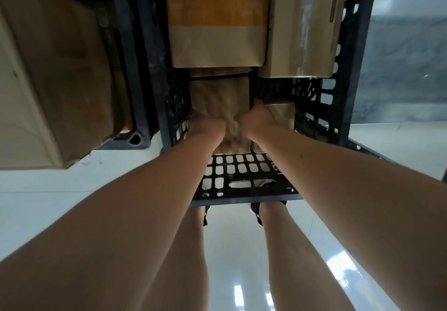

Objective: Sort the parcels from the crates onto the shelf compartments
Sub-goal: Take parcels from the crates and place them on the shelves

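Left hand (205, 127) and right hand (256, 119) grip a brown paper parcel (220, 98) in the black crate (242, 199).
Both clamp crumpled paper at the parcel's 6 o'clock end; it lies mid-crate, a taped box (217, 20) at 12 o'clock, a small box (283, 115) at 3 o'clock.

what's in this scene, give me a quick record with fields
held item: brown paper parcel
left hand: grips parcel's left side
right hand: grips parcel's right side
parcel state: inside crate, paper crumpled between the hands
container: black crate
also in crate: box with orange tape, pale box
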